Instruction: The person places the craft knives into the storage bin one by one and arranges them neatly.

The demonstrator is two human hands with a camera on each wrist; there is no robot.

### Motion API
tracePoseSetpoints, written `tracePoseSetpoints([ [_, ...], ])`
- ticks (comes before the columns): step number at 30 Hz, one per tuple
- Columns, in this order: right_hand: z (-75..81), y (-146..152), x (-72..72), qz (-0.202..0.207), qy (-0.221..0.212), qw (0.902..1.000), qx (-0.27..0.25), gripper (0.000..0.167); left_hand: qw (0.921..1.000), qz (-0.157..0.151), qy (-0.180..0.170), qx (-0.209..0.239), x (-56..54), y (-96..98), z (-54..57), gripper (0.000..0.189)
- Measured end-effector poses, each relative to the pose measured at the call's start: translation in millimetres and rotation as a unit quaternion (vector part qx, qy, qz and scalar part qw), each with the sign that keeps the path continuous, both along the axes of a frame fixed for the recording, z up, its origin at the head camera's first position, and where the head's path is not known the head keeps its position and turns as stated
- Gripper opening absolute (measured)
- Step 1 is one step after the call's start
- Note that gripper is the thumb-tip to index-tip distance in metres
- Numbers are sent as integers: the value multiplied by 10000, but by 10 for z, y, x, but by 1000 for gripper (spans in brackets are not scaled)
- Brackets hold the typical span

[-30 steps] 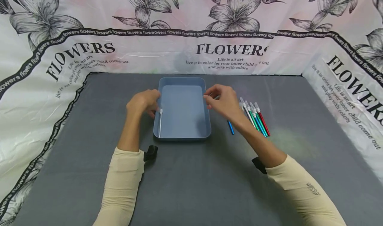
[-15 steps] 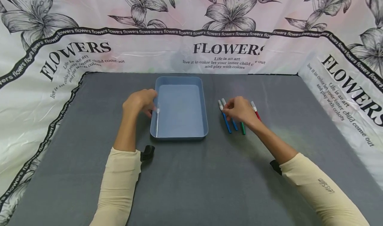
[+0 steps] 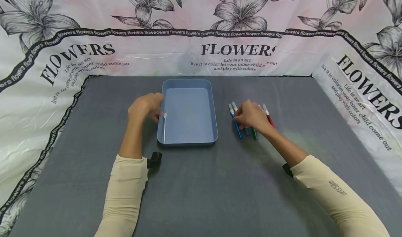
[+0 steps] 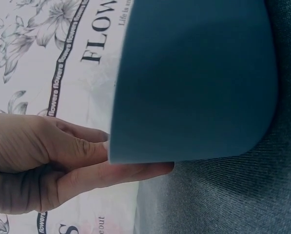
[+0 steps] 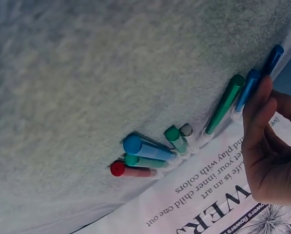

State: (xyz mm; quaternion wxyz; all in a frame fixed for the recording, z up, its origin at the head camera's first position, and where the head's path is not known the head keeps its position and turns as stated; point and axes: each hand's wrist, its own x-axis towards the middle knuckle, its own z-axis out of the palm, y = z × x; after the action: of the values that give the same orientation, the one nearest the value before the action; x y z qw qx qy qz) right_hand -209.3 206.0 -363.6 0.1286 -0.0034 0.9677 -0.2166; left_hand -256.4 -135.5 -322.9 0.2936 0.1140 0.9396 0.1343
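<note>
My left hand (image 3: 146, 106) grips the left wall of a blue-grey rectangular tray (image 3: 215, 125); in the left wrist view its fingers pinch the tray's edge (image 4: 194, 97). A pale marker with a whitish cap (image 3: 164, 128) lies inside, along the left wall. To the tray's right, my right hand (image 3: 252, 115) reaches over a row of capped markers, its fingertips pinching at the leftmost blue marker (image 3: 237, 129). Beside that lie another blue marker (image 3: 246, 131) and a green marker (image 3: 254, 133). A red marker (image 3: 269, 119) sits farther right. My hand hides several others in the head view.
In the right wrist view a thick blue marker (image 5: 147, 147), green ones and a grey-ended marker (image 5: 186, 130) lie near the red one. Grey cloth (image 3: 201, 188) covers the table. A white flower-printed sheet (image 3: 176, 55) rises behind and along both sides.
My right hand has moved from the tray's right rim over to the markers, then stayed nearly still there. My left hand has kept its grip on the tray.
</note>
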Motion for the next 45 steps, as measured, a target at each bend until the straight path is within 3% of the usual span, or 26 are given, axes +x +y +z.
tracePoseSetpoints([
  [22,-29,-75,-14,201,-286,9986,385,23,10000,7,-29,50,28,-3,-52,48],
  [32,162,-111,25,-96,-65,9999,-65,21,9999,-134,61,15,18,-2,-45,44],
  [41,363,-359,36,15,360,9969,-697,22,9999,2,18,140,4,9,-39,46],
  [45,408,-564,26,170,341,9954,-874,19,9999,1,-17,152,0,9,-37,43],
])
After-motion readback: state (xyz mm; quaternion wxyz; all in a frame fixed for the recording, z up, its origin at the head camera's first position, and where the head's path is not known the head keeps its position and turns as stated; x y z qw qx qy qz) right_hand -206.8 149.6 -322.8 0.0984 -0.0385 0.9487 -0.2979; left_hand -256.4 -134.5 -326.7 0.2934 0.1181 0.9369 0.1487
